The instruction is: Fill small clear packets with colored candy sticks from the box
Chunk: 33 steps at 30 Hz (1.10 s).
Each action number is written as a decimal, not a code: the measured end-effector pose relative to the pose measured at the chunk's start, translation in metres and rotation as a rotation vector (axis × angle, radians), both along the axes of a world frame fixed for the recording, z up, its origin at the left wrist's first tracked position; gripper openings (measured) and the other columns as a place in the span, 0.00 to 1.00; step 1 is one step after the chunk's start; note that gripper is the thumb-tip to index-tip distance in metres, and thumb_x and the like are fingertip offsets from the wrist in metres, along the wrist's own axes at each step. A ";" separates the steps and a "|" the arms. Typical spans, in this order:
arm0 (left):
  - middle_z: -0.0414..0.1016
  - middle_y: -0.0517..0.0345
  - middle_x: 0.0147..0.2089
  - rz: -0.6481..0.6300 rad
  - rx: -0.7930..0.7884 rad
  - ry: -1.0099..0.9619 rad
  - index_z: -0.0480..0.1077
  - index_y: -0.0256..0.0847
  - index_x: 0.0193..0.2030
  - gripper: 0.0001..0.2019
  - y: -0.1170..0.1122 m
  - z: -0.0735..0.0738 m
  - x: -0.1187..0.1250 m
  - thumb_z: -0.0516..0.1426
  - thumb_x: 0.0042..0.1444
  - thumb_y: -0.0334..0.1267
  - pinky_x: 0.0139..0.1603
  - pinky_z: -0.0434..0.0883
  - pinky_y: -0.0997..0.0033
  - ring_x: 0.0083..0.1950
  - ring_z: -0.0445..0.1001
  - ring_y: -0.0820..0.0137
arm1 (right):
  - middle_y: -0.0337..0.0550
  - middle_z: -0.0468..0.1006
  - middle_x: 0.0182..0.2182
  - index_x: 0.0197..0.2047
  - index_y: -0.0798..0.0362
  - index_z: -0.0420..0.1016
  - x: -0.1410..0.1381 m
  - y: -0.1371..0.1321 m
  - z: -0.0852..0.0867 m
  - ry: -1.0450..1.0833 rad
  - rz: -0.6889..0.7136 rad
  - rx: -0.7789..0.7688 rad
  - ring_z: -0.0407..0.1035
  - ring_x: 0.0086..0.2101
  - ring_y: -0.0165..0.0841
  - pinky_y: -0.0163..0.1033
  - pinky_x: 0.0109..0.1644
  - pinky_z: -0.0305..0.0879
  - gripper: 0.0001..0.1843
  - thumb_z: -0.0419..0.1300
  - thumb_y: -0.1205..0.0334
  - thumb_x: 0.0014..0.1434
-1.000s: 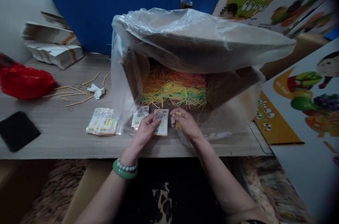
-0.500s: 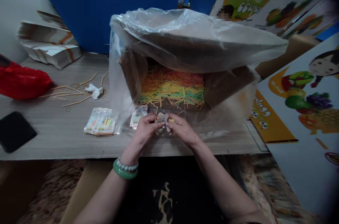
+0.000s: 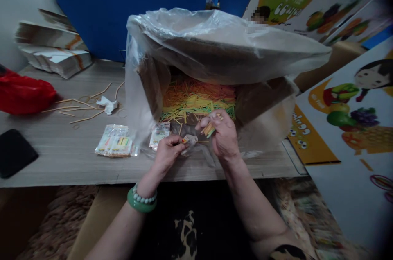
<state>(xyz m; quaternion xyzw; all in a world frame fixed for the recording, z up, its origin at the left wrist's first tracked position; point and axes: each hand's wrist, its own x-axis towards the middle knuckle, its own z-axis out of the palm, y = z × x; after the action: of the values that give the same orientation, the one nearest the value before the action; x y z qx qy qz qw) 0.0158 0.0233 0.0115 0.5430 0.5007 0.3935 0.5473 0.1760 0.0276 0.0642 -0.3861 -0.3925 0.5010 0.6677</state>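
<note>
My left hand is closed on a small printed plastic packet just above the table's front edge. My right hand is lifted a little and pinches a small bunch of coloured sticks. Both hands are right in front of an open cardboard box lined with a clear plastic bag. A heap of orange, yellow and green sticks fills the box.
More small packets lie on the wooden table to the left. Loose sticks, a crumpled white scrap, a red bag, a black phone and stacked folded cartons lie further left. Printed boards stand right.
My right hand drew away from the packet and rose toward the box with a bunch of sticks in its fingers. My left hand stayed put with the packet, now crumpled.
</note>
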 end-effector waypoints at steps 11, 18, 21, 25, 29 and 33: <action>0.63 0.64 0.21 -0.177 -0.156 -0.158 0.71 0.36 0.24 0.14 -0.015 0.009 -0.003 0.64 0.43 0.46 0.27 0.55 0.74 0.24 0.59 0.76 | 0.35 0.78 0.23 0.38 0.49 0.60 -0.032 -0.008 -0.016 0.027 -0.106 0.022 0.76 0.26 0.33 0.35 0.30 0.68 0.13 0.59 0.51 0.61; 0.59 0.62 0.24 -0.228 0.058 -0.039 0.66 0.37 0.20 0.16 -0.014 0.013 -0.001 0.59 0.52 0.44 0.31 0.55 0.72 0.30 0.59 0.73 | 0.35 0.79 0.24 0.38 0.50 0.61 -0.033 -0.011 -0.003 -0.017 -0.198 0.077 0.76 0.28 0.33 0.39 0.36 0.69 0.13 0.57 0.50 0.63; 0.59 0.61 0.24 -0.269 0.115 0.002 0.64 0.38 0.19 0.16 -0.013 0.014 -0.002 0.56 0.54 0.43 0.33 0.56 0.71 0.31 0.59 0.72 | 0.36 0.79 0.26 0.39 0.49 0.61 -0.036 -0.014 -0.006 -0.089 -0.212 0.107 0.76 0.30 0.33 0.40 0.40 0.69 0.12 0.56 0.50 0.64; 0.60 0.61 0.26 -0.307 0.111 -0.023 0.66 0.38 0.21 0.16 -0.013 0.015 -0.004 0.56 0.55 0.44 0.34 0.58 0.71 0.32 0.61 0.71 | 0.36 0.79 0.26 0.38 0.49 0.60 -0.036 -0.015 -0.012 -0.105 -0.192 0.101 0.76 0.30 0.33 0.41 0.41 0.69 0.13 0.56 0.49 0.64; 0.58 0.62 0.24 -0.297 0.099 -0.040 0.62 0.38 0.17 0.18 -0.012 0.014 -0.006 0.58 0.53 0.44 0.34 0.58 0.71 0.30 0.59 0.72 | 0.36 0.79 0.26 0.38 0.48 0.60 -0.034 -0.015 -0.012 -0.095 -0.178 0.085 0.75 0.31 0.34 0.43 0.44 0.69 0.13 0.56 0.48 0.63; 0.58 0.62 0.24 -0.280 0.086 -0.020 0.63 0.38 0.16 0.18 -0.008 0.011 -0.004 0.59 0.52 0.44 0.33 0.58 0.71 0.30 0.60 0.71 | 0.36 0.78 0.27 0.38 0.48 0.60 -0.034 -0.015 -0.008 -0.122 -0.206 0.090 0.76 0.32 0.35 0.45 0.45 0.69 0.12 0.55 0.48 0.64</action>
<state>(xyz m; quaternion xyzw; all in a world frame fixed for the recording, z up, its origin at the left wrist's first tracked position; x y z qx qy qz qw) 0.0113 0.0149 0.0224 0.6267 0.3974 0.3399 0.5778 0.1422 0.0128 0.0557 -0.4237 -0.4129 0.3872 0.7071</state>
